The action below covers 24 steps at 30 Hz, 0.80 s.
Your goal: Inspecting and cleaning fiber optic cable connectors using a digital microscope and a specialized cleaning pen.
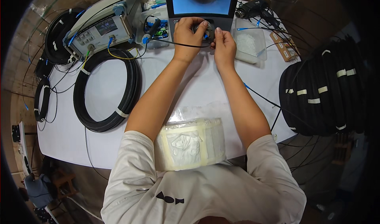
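Observation:
Both hands meet at the base of a small monitor (202, 0) with a blue screen at the far side of the white table (71, 137). My left hand (190, 33) grips a small dark device (207, 30) under the screen. My right hand (224, 46) pinches the end of a thin black cable (174, 44) at that device. The cable runs left across the table toward a grey box instrument (103, 24).
A large coil of black cable (130, 93) lies left of my arms, with smaller coils (41, 101) further left. A thick stack of taped black coils (322, 93) fills the right edge. A clear tub (249, 46), a tray of blue connectors (156, 30) and a taped plastic-wrapped box (192, 143) also sit here.

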{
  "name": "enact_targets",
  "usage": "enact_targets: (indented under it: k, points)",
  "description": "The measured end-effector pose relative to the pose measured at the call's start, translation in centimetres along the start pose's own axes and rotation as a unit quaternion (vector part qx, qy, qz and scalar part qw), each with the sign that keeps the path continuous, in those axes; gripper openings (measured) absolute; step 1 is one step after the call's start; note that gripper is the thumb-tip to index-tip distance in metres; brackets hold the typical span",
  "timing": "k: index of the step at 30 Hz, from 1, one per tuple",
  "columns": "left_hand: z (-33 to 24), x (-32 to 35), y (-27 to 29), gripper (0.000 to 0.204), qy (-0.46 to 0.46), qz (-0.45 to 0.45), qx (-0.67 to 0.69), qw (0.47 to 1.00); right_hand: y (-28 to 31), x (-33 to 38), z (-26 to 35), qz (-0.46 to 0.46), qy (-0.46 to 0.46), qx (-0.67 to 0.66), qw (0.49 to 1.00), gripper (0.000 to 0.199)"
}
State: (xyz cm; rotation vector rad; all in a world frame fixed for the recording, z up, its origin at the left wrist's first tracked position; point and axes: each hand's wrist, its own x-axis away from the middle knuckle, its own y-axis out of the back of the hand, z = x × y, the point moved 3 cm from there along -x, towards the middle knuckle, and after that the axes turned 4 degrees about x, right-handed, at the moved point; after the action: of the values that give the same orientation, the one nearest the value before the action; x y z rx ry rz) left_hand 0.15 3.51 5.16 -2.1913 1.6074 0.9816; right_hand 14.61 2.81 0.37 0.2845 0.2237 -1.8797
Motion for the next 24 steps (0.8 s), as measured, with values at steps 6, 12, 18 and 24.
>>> enact_targets:
  k: [6, 12, 18, 24]
  points:
    - [0.2, 1.8, 0.4, 0.016, -0.022, -0.040, 0.062, 0.997, -0.2, -0.1, 0.3, 0.043, 0.143, -0.002, 0.989, 0.029]
    - [1.0, 2.4, 0.7, 0.016, -0.018, -0.062, 0.098, 0.993, -0.3, 0.1, 1.6, 0.059, 0.152, 0.047, 0.986, 0.027]
    - [0.9, 2.6, 0.4, 0.018, -0.013, -0.069, 0.129, 0.989, 0.2, -0.2, 1.5, 0.075, 0.139, 0.064, 0.985, 0.030]
    - [0.9, 2.7, 0.4, 0.018, 0.005, -0.081, 0.137, 0.987, -0.1, -0.6, 0.8, 0.111, 0.104, -0.025, 0.988, 0.031]
